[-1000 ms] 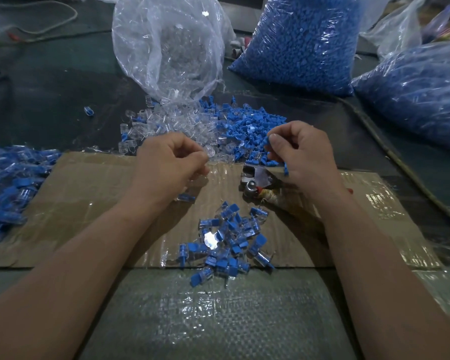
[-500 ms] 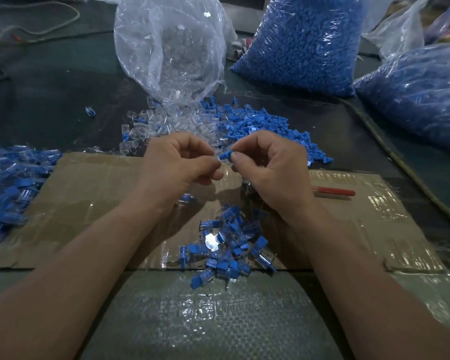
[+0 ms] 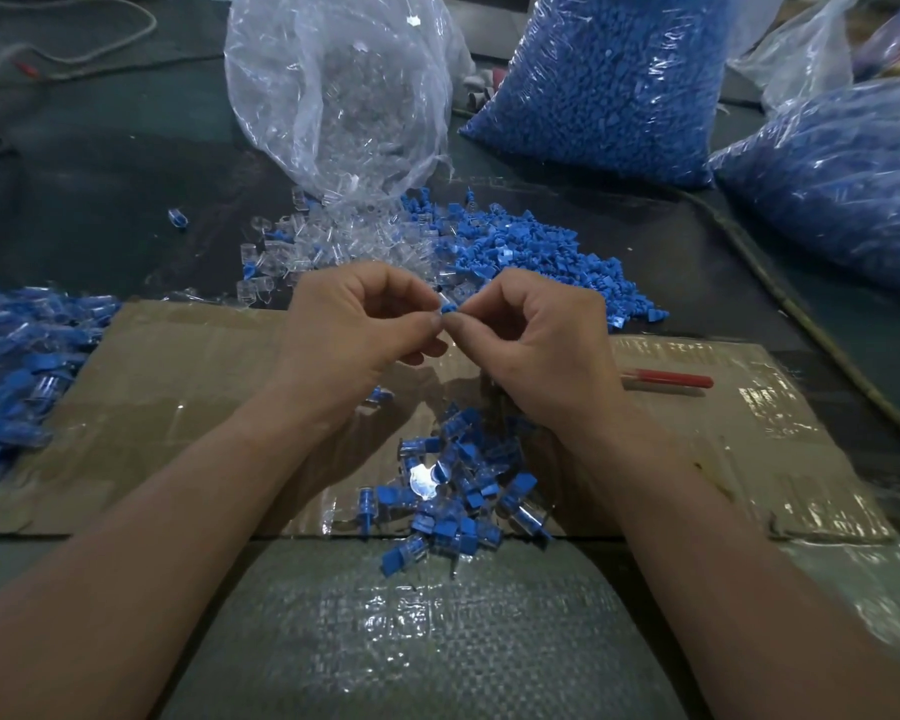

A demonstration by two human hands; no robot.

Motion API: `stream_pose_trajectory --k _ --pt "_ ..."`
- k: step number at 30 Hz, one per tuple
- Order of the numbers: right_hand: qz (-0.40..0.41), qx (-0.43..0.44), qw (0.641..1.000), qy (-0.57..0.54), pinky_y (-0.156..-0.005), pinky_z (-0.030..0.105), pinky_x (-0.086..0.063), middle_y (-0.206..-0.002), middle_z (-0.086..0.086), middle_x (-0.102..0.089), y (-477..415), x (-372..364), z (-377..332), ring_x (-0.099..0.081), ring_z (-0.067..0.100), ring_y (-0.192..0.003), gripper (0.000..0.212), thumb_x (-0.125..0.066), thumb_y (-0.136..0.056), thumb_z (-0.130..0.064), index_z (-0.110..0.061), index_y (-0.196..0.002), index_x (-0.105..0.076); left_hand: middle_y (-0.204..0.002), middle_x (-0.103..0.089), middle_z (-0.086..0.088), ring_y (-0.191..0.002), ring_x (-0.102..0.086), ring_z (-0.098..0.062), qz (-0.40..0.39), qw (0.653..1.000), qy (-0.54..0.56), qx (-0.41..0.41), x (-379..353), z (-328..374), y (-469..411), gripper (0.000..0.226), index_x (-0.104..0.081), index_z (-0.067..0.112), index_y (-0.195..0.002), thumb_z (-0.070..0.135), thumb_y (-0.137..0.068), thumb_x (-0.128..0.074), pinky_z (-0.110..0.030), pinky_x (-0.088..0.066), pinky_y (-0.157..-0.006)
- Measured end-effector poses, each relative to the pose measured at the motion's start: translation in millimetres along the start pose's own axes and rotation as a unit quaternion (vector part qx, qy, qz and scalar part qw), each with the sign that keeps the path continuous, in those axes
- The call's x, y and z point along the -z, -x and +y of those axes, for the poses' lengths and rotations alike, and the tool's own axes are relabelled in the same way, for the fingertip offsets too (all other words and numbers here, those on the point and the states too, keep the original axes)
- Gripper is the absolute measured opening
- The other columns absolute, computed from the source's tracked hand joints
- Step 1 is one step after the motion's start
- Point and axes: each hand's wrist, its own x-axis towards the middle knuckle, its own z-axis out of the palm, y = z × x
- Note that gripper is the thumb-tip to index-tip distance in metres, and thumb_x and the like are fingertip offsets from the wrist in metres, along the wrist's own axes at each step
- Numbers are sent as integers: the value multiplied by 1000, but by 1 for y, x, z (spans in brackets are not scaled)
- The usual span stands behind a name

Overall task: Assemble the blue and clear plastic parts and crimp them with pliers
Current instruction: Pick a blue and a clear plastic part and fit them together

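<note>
While both hands pinch the blue part (image 3: 448, 307) between thumb and forefinger tips, the piece is held in the air above the cardboard sheet (image 3: 178, 366), near the centre of the scene. The left hand (image 3: 354, 330) and the right hand (image 3: 536, 345) both have their fingers curled, gripping at the same small point. Whether a clear part already sits inside that pinch cannot be determined.

Likely faults:
- Slip. The grip area is very small; uneven pressure may eject the piece into the pile of joined pieces (image 3: 453, 485) directly below, where an uncrimped unit would probably be hard to find.
- Misalignment. Pushing at an angle may jam the two halves.
- Tool reach. The pliers (image 3: 666, 379) lie just right of the right hand, with only the red handle visible; taking them requires one hand to release.

Surroundings: loose blue parts (image 3: 531, 257) and loose clear parts (image 3: 323, 241) lie just beyond the hands. An open clear bag (image 3: 333, 96) and two blue-filled bags (image 3: 604, 80) stand farther back. Another heap (image 3: 17, 366) occupies the left edge.
</note>
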Motion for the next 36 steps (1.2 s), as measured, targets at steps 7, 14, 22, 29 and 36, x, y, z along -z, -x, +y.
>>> stream_pose_trajectory --k 7,14,22,29,36 --pt "-19 -2 1000 -4 -55 15 -45 -63 -15 -54 -1 4 0 -52 4 -59 14 -68 -81 -23 -20 -74 -57 -64 -69 0 -57 -66 -9 -10 1000 22 2 0 2 1 13 -62 14 -74 2 -75 -68 -14 -51 -54" --pt "-34 14 999 -28 -73 18 -50 -86 -13 -60 -1 3 3 -60 5 -79 29 -74 -74 -18 -17 -100 -63 -53 -64 -2 -44 -59 -10 -18 992 98 76 2 5 -2 14 -61 7 -69 -5 -76 -63 -16 -49 -45" --pt "-21 46 995 -86 -76 13 -51 -90 -6 -66 0 2 5 -64 3 -85 34 -71 -73 -3 -11 -105 -64 -50 -63 -2 -41 -59 -11 -37 988 113 102 2 3 -3 17 -61 8 -68 -8 -72 -63 -15 -44 -40" --pt "-4 44 997 -67 -76 10 -49 -90 -7 -64 1 4 6 -62 0 -87 29 -69 -74 -3 -3 -103 -67 -58 -67 -6 -48 -64 -15 -62 980 154 110 5 1 -4 20 -63 7 -69 11 -50 -66 -17 -47 -44" --pt "-7 43 998 -49 -76 13 -51 -90 -6 -65 1 6 5 -64 4 -88 26 -70 -75 -1 -1 -101 -68 -60 -68 -6 -50 -65 -15 -73 981 139 110 5 -1 -5 7 -69 14 -61 13 -54 -68 -18 -47 -44"
